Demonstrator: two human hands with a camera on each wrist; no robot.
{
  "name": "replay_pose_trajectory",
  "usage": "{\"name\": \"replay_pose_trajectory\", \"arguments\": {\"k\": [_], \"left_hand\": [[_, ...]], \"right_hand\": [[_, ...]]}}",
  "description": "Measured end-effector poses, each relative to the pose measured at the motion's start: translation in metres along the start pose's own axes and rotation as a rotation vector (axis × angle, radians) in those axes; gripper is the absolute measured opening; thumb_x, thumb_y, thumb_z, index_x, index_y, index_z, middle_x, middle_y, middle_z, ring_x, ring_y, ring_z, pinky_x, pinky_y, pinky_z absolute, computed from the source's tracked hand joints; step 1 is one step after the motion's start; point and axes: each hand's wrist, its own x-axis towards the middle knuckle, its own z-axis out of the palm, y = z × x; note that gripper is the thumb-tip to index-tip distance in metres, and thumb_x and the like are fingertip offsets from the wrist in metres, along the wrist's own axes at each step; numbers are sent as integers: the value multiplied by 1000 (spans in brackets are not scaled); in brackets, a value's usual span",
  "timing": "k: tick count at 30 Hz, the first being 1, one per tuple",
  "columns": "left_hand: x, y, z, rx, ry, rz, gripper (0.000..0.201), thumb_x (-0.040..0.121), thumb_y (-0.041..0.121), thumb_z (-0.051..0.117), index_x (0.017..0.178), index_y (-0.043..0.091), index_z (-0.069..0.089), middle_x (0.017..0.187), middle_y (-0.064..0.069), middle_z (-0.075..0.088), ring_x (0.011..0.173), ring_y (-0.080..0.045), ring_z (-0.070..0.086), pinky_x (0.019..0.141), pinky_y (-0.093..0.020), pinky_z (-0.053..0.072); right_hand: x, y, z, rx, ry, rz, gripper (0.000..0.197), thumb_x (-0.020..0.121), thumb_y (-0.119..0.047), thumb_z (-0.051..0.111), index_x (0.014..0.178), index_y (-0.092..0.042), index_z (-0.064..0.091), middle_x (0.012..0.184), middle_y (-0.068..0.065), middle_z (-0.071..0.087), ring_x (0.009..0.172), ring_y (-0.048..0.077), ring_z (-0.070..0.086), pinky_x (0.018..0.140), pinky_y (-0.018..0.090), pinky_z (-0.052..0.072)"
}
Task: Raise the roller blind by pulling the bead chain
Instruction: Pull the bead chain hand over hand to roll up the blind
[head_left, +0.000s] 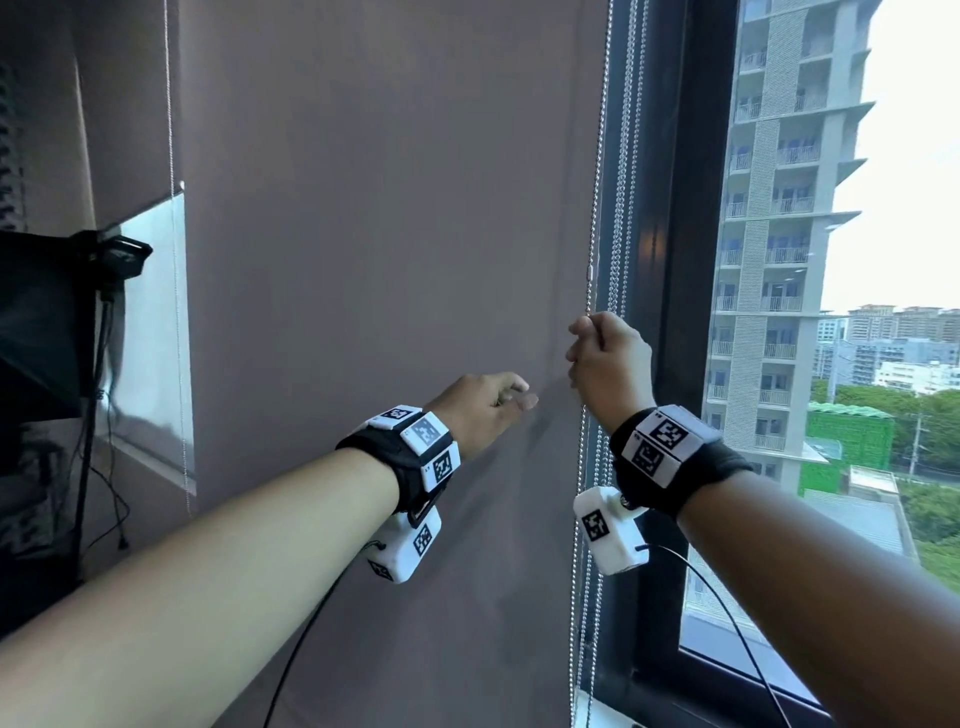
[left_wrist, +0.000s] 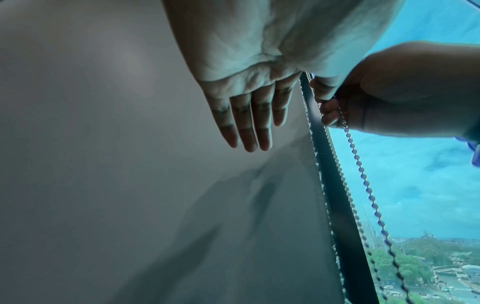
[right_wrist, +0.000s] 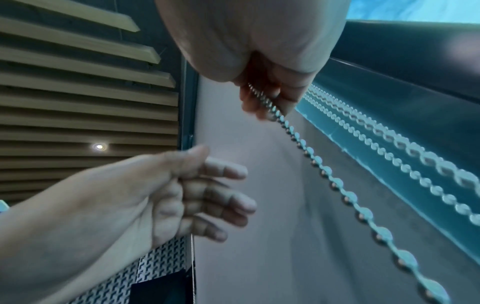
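Beyond the dark window frame (head_left: 670, 260) a tower block is seen, while the grey roller blind (head_left: 389, 208) is fully lowered. A pulling stroke appears to be under way: the bead chain (head_left: 597, 171), hanging at the blind's right edge, is clasped in the closed grip of the right hand (head_left: 608, 364). The left hand (head_left: 483, 410) is held open beside it, empty. A steady downward draw is probably called for next, then a regrasp higher up.

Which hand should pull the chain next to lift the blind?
Probably the right hand: its fingers already curl around the bead chain beside the blind. The left hand is open, holds nothing, and sits short of the chain.
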Motion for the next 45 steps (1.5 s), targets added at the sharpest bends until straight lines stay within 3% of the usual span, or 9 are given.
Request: {"name": "replay_pose_trajectory", "arguments": {"k": [5, 9, 12, 18, 25, 28, 33, 37, 45], "left_hand": [[7, 18, 8, -67, 103, 95, 27, 92, 40, 47, 95, 20, 66, 86, -1, 72, 87, -24, 67, 86, -42, 51], [8, 38, 16, -90, 116, 163, 28, 95, 39, 43, 95, 22, 66, 81, 6, 69, 83, -18, 65, 85, -38, 51], [11, 49, 24, -140, 165, 217, 32, 96, 37, 39, 97, 19, 66, 76, 7, 65, 78, -17, 64, 82, -38, 52], [11, 58, 42, -277, 258, 272, 34, 97, 35, 37, 98, 16, 65, 81, -6, 71, 77, -21, 67, 74, -40, 54], [8, 62, 52, -399, 299, 260, 32, 97, 32, 38, 94, 15, 65, 81, -4, 71, 77, -18, 68, 74, -37, 55], [12, 69, 50, -464, 313, 225, 37, 96, 34, 38, 97, 9, 65, 83, -14, 71, 78, -30, 69, 74, -44, 57], [13, 86, 55, -671, 277, 126, 36, 99, 28, 36, 93, 5, 62, 76, -17, 71, 67, -28, 67, 71, -41, 58], [9, 97, 65, -882, 213, 5, 36, 102, 23, 33, 89, 3, 60, 62, -12, 64, 53, -22, 62, 58, -35, 55], [4, 97, 82, -1054, 186, -83, 38, 102, 18, 32, 67, 11, 45, 40, 9, 30, 39, -10, 22, 40, -23, 20]], "right_hand": [[-10, 6, 0, 48, 34, 58, 30, 101, -25, 41, 80, -12, 59, 68, -2, 52, 62, 13, 47, 66, 29, 39], [-17, 3, -2, 88, 85, -42, 44, 103, -33, 40, 65, -10, 36, 58, 0, 35, 56, 14, 34, 55, 28, 31], [-20, 2, -3, 170, 74, -62, 48, 103, -33, 41, 65, -4, 35, 58, 6, 36, 55, 15, 36, 53, 30, 33], [-31, 1, -2, 302, 118, -102, 47, 103, -22, 44, 58, -21, 30, 52, -12, 32, 48, 2, 30, 49, 22, 29], [-52, 13, -5, 334, 80, -114, 42, 104, -17, 42, 62, -20, 45, 53, -15, 47, 49, -1, 42, 51, 20, 36], [-66, 28, -5, 331, 51, -106, 41, 104, -19, 40, 68, -31, 53, 56, -21, 54, 55, -4, 50, 58, 14, 40], [-93, 53, 1, 285, 59, -29, 50, 94, -43, 41, 64, -4, 34, 60, 9, 37, 57, 22, 32, 54, 39, 29], [-104, 57, 0, 299, 74, -2, 44, 91, -42, 44, 61, -12, 33, 60, 7, 37, 57, 22, 30, 54, 36, 27], [-114, 72, -10, 248, 28, -39, 38, 97, -24, 43, 62, -13, 37, 54, 1, 34, 49, 12, 28, 45, 27, 24]]}}
